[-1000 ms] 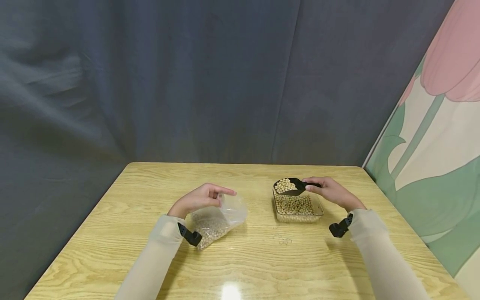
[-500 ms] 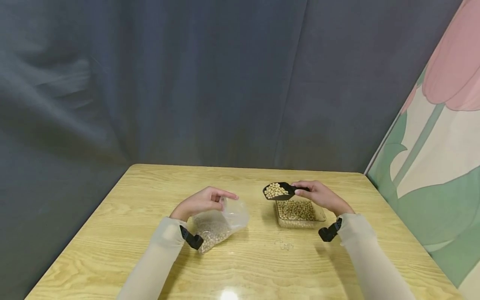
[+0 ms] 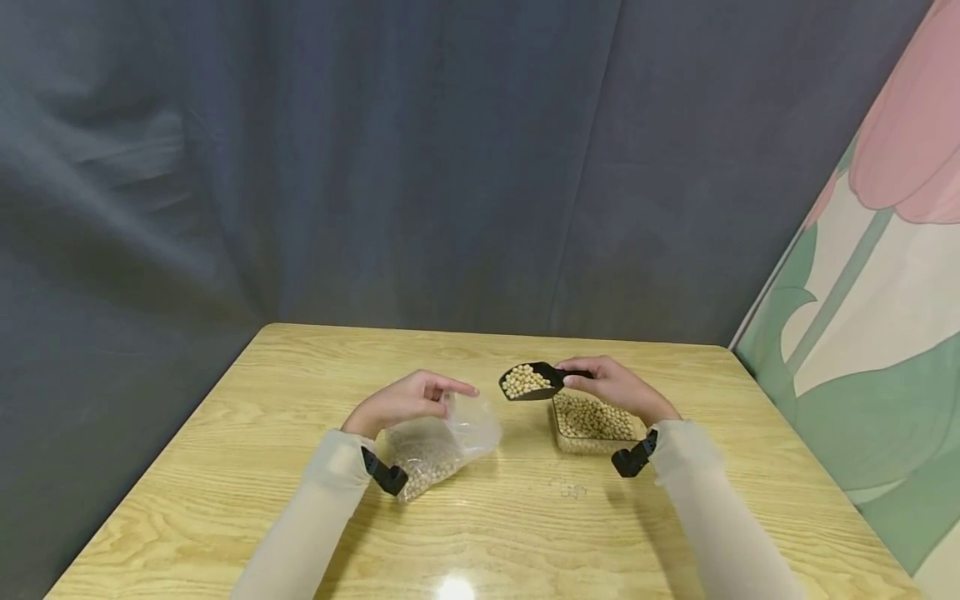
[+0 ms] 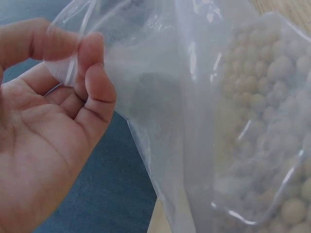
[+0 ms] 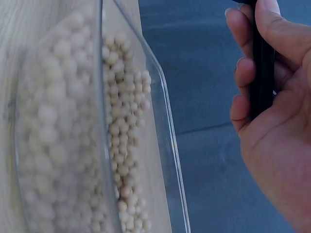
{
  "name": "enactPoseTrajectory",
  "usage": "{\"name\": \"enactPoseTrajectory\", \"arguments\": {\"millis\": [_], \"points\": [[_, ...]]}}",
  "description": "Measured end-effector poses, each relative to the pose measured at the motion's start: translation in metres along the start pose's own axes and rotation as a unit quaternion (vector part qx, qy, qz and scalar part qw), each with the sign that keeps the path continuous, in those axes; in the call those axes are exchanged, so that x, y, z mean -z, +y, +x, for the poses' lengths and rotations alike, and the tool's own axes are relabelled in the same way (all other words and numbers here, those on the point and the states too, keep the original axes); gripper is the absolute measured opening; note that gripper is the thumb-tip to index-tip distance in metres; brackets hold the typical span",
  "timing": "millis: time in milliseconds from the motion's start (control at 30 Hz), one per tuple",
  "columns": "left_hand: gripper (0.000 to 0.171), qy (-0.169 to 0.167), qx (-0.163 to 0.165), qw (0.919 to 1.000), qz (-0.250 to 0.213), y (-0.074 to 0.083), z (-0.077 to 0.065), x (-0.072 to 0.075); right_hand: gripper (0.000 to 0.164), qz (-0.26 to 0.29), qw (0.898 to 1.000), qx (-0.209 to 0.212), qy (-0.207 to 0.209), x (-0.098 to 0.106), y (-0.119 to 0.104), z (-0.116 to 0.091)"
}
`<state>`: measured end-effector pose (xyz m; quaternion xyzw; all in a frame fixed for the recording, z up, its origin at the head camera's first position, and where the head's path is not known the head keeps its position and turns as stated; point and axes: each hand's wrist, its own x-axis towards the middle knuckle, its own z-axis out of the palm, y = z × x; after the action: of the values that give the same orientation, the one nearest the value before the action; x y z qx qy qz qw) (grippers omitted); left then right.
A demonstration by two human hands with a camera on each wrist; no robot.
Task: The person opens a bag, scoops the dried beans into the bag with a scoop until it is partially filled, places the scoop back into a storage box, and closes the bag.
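Note:
My left hand (image 3: 408,402) pinches the top edge of a clear plastic zip bag (image 4: 160,92), which leans on the table with round, pale soybeans (image 4: 265,73) in its lower part. In my right hand (image 3: 618,387) is a black scoop (image 3: 551,386), gripped by its handle (image 5: 262,73) and heaped with soybeans (image 3: 525,381). The scoop is held level in the air, between the bag and a clear rectangular container (image 3: 592,446), its tip a short way right of the bag's mouth. More soybeans (image 5: 124,141) fill part of the container, which stands below my right hand.
The wood-grain table (image 3: 300,367) reaches back to a dark blue curtain (image 3: 420,167). A few small, clear bits (image 3: 568,488) lie in front of the container. To the right is a wall with a painted tulip (image 3: 907,142).
My right hand has carried the filled scoop leftward, from over the container toward the bag. My left hand has kept its pinch on the bag, almost in place.

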<state>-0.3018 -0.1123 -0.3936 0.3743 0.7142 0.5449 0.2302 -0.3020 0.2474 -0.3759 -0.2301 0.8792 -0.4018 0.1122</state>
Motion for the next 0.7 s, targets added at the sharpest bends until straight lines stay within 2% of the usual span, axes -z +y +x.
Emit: {"name": "enactPoseTrajectory", "arguments": {"millis": [200, 433, 700], "points": [[0.045, -0.002, -0.008, 1.0, -0.002, 0.0, 0.0, 0.0, 0.047, -0.001, 1.0, 0.012, -0.014, -0.013, -0.008, 0.01], [0.047, 0.01, 0.006, 0.9999, -0.005, 0.0, -0.002, 0.0, 0.042, 0.013, 0.998, 0.036, -0.041, -0.025, -0.013, 0.022], [0.048, 0.012, 0.006, 0.9999, 0.001, 0.002, -0.004, 0.001, 0.041, 0.009, 0.998, 0.036, -0.055, -0.029, -0.02, 0.026]]}}
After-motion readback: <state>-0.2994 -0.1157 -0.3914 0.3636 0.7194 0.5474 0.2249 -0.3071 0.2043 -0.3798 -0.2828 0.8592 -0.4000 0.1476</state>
